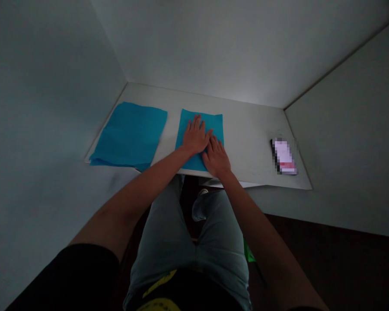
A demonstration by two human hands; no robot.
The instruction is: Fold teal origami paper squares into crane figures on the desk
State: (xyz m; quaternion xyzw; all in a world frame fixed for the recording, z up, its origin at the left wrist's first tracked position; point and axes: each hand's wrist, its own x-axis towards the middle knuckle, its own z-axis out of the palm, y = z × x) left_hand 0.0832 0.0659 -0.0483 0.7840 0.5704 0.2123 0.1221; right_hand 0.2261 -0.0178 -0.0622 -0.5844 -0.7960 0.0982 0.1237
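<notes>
A small folded blue cloth (214,123) lies in the middle of a white table (249,142). My left hand (195,136) rests flat on it with the fingers stretched out toward the far wall. Just to its right, my right hand (216,156) also lies flat on the cloth's near part, fingers spread, touching the left hand. Neither hand holds anything. A larger blue cloth (129,134) lies spread out at the table's left end, apart from both hands.
A phone (284,156) with a lit, blurred screen lies near the table's right end. White walls close in the table on the left, back and right. My legs in grey trousers are below the table's front edge.
</notes>
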